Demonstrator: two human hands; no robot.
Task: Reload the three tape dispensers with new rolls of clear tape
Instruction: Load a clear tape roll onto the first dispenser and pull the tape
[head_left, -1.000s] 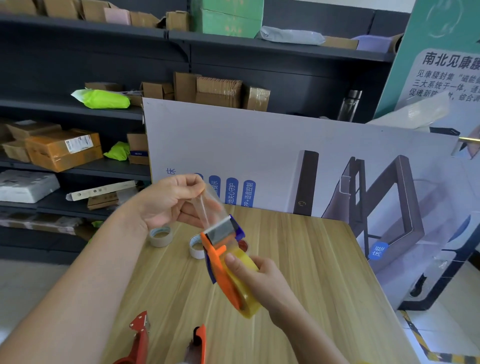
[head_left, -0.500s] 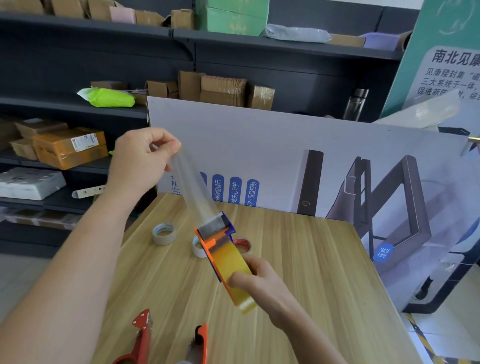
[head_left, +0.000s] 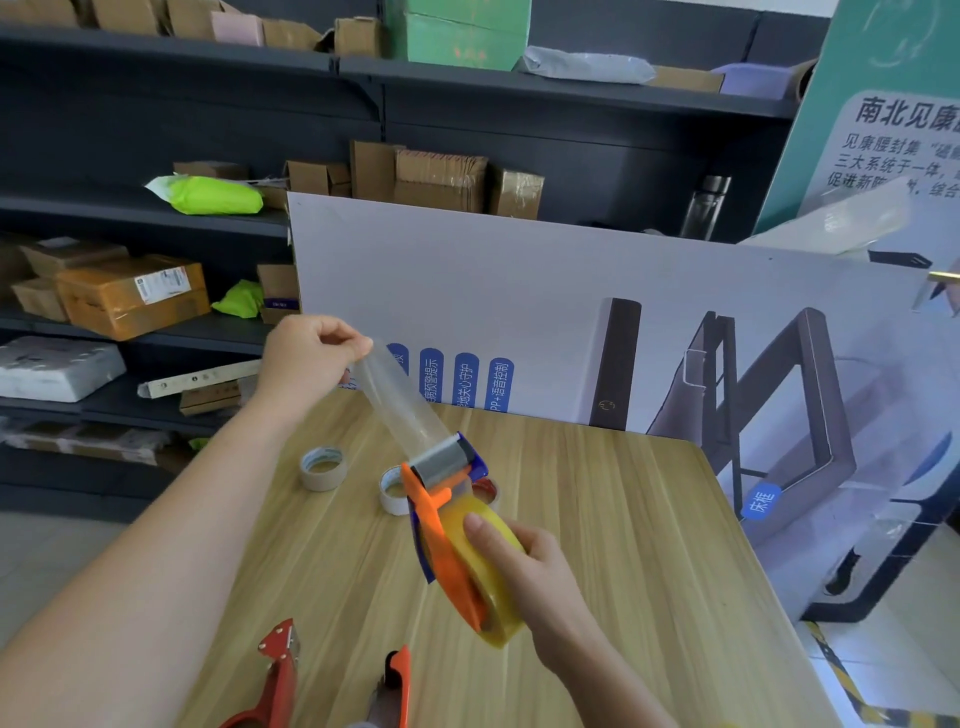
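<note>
My right hand (head_left: 524, 571) grips an orange and blue tape dispenser (head_left: 441, 525) above the wooden table (head_left: 623, 545), with a yellowish clear tape roll (head_left: 488, 571) loaded in it. A strip of clear tape (head_left: 400, 400) runs from the dispenser's metal blade up and left to my left hand (head_left: 306, 358), which pinches its free end. Two more dispensers, a red one (head_left: 278, 670) and an orange one (head_left: 397, 680), lie at the table's near edge, partly cut off.
Two used-up tape cores (head_left: 323, 467) (head_left: 392, 488) and a third roll with a red core (head_left: 485, 491) lie on the table behind the dispenser. A white printed board (head_left: 571, 312) stands along the far edge. Dark shelving (head_left: 156, 218) with cardboard boxes fills the background.
My left hand pulled the tape end up and away from the dispenser, drawing out a long strip; it now sits a bit lower and more to the right than half a second ago.
</note>
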